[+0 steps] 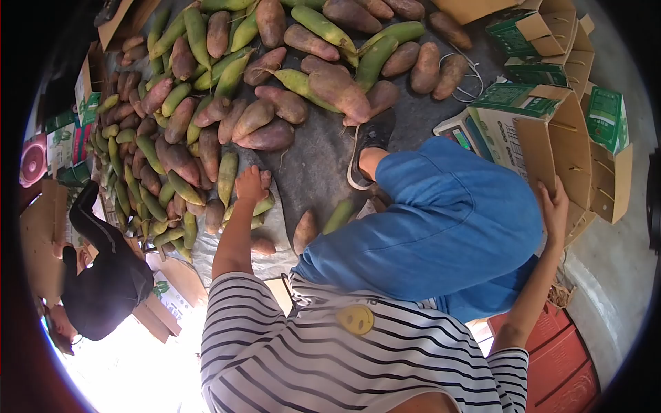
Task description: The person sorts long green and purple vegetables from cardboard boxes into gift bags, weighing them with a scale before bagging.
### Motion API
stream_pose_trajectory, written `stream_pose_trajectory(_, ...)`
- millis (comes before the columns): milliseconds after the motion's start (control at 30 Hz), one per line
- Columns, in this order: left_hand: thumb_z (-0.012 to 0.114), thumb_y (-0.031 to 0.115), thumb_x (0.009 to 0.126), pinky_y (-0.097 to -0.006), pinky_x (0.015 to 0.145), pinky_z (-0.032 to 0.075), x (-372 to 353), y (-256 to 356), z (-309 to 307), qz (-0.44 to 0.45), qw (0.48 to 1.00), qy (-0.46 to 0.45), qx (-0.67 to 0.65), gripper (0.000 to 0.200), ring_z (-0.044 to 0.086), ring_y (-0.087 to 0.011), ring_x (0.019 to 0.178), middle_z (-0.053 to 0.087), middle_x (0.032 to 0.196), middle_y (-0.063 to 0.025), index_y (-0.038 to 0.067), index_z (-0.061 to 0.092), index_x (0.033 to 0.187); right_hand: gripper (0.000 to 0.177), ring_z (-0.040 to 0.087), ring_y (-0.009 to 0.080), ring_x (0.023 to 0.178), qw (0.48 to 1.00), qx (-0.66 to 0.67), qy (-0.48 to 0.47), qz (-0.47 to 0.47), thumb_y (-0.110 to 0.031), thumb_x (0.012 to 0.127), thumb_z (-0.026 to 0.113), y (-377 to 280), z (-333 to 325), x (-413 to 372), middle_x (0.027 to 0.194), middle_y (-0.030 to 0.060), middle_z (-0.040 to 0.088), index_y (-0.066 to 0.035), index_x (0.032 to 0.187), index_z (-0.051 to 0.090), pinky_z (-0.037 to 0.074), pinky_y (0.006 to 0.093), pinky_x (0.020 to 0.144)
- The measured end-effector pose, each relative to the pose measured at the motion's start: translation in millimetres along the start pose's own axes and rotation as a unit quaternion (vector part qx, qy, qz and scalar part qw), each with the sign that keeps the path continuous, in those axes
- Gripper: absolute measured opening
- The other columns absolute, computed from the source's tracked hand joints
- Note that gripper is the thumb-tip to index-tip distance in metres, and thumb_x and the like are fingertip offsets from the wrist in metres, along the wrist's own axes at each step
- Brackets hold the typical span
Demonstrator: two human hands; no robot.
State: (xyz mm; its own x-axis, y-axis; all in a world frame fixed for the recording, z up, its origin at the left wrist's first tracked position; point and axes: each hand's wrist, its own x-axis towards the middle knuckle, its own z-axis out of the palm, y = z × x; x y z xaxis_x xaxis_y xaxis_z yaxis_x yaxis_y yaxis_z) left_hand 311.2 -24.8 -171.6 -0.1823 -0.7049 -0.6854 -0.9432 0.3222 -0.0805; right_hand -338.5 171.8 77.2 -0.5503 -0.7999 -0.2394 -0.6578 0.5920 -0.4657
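My left hand (253,184) is lowered at the near edge of a large heap of vegetables, its fingers curled. What lies inside those fingers is hidden. Close by are a long green radish (227,177) and a reddish-brown tuber like a big sweet potato (208,151). On the right, my right hand (553,210) grips the edge of an open cardboard box (533,148) with green print. Beside that box sits a scale (463,138) with a lit green display. Another reddish-brown tuber (305,230) and a green radish (338,216) lie near my knee.
The heap covers a dark ground sheet (306,165). More open boxes (551,31) stand at the upper right. A red crate (551,358) is behind me at the lower right. A person in dark clothes (103,289) bends among boxes at the left.
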Motion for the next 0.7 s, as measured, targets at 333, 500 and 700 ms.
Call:
stream_pose_trajectory(333,0.074,0.025,0.08,-0.0333,0.092,0.045,13,39,-85,0.076,0.675,0.016,-0.734,0.06,0.056,-0.0183,0.107,0.058,0.116,-0.0064,0.002,0.045,0.128,0.023,0.056,0.0141,0.084,1.0,-0.022,0.0,-0.003,-0.011,0.089,0.061,-5,-2,0,0.09,0.0107,0.063,0.001,0.109,0.056,0.045,0.027,0.079)
stream_pose_trajectory(500,0.065,0.03,0.089,-0.0303,0.085,0.047,40,102,-187,0.137,0.562,0.028,-0.815,0.048,0.056,-0.0132,0.103,0.058,0.117,-0.0025,0.009,0.049,0.128,0.023,0.058,0.0139,0.087,0.999,0.045,-0.005,0.011,-0.011,0.09,0.061,6,3,1,0.093,0.0105,0.065,0.001,0.109,0.057,0.045,0.0277,0.081)
stream_pose_trajectory(700,0.073,0.041,0.079,-0.0328,0.082,0.049,52,94,-130,-0.052,0.77,0.282,-0.57,0.052,0.063,-0.0237,0.092,0.065,0.097,-0.0148,-0.002,0.06,0.105,0.023,0.057,0.0135,0.09,0.999,0.034,-0.007,0.019,-0.01,0.091,0.06,2,2,0,0.095,0.0099,0.065,0.001,0.11,0.057,0.045,0.0273,0.082)
